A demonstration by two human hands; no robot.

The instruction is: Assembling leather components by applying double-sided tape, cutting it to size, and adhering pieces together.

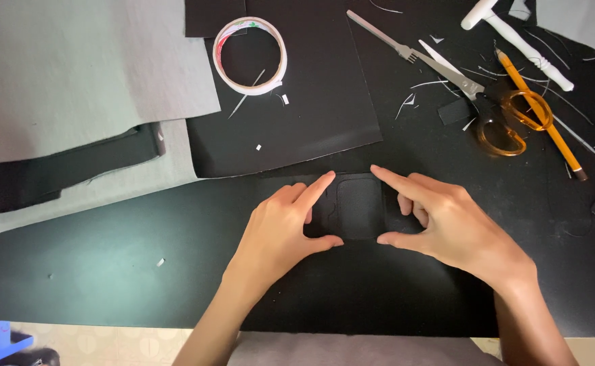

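Note:
A small black rounded-corner piece (359, 205) lies flat on the black table surface (141, 244). My left hand (280, 227) presses its left side, with the index finger at the top left corner and the thumb at the bottom left. My right hand (446, 220) mirrors it, index finger at the top right corner and thumb at the bottom right. Both hands pinch the piece by its edges against the table.
A roll of double-sided tape (251, 55) lies on a black sheet (297, 115) behind. Orange-handled scissors (480, 102), a yellow pencil (538, 112), a fork-like tool (379, 32) and a white tool (521, 41) sit at the back right. Grey fabric (74, 74) covers the back left.

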